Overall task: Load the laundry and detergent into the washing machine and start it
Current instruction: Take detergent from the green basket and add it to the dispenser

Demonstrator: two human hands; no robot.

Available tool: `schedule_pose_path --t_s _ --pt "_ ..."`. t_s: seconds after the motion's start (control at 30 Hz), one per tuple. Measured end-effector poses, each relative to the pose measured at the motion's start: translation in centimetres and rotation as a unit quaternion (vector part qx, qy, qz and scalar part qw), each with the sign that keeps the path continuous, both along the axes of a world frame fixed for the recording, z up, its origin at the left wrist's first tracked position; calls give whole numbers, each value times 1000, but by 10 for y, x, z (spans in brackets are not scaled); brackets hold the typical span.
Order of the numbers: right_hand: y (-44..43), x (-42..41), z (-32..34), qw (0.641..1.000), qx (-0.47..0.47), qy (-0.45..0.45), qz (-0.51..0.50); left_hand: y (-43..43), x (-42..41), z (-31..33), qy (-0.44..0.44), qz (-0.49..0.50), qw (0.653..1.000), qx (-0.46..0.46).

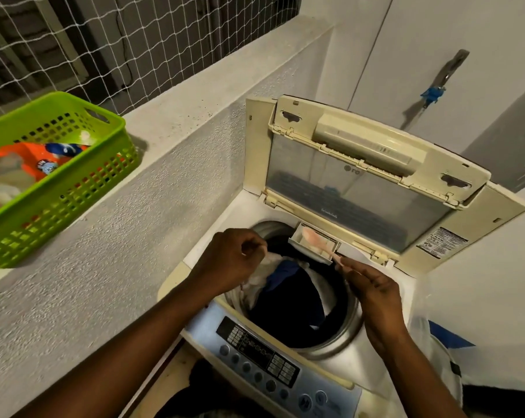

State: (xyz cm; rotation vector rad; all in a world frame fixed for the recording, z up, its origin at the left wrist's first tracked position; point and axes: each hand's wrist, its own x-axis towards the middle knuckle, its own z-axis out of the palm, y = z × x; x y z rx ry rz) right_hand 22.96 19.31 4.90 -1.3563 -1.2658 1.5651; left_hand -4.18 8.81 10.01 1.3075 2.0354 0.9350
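1. Head view looks down on a top-loading washing machine (pixel 385 351) with its cream plastic lid (pixel 369 176) folded up and back against the wall.
2. Both of the person's bare hands hover over the open drum (pixel 342 336), a round metal tub with a shiny rim.
3. Her or his left hand (pixel 234 260) sits above the drum's left edge, fingers curled in tight with the thumb pressed to them; whether it pinches anything I cannot tell.
4. That person's right hand (pixel 372 285) is at the drum's back right edge, fingers stretched forward and close together, the tips pinching a thin pale strip (pixel 338 260) that is blurred.
5. Just beyond those fingertips a small rectangular detergent drawer (pixel 314 242) stands pulled out from under the lid hinge, with a blurred pinkish patch in it.
6. Laundry (pixel 288 297) fills the drum below and between the hands: mostly dark cloth, a blue piece on top and crumpled white fabric at the left side.
7. Nearest the viewer runs the pale blue control panel (pixel 270 363), with round buttons and a dark display block.
8. Off to the left, a green plastic basket (pixel 74 194) with gridded holes rests on a rough grey concrete ledge (pixel 177 116), well apart from the hands, and an orange packet (pixel 23 161) lies inside it.
9. White netting (pixel 134 40) hangs behind the ledge.
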Motion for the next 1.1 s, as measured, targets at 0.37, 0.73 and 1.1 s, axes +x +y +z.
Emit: schedule_pose_path --t_s 0.37,0.73,1.1 --pt "-50 -83 135 979 137 -6 152 -64 -65 84 65 65 992 82" --pt "-139 -183 227 946 246 62 202 -172 -150 163 97 108 974 174" --pt "-191 -284 223 927 279 66 242 -211 -235 164 136 160 962 174"
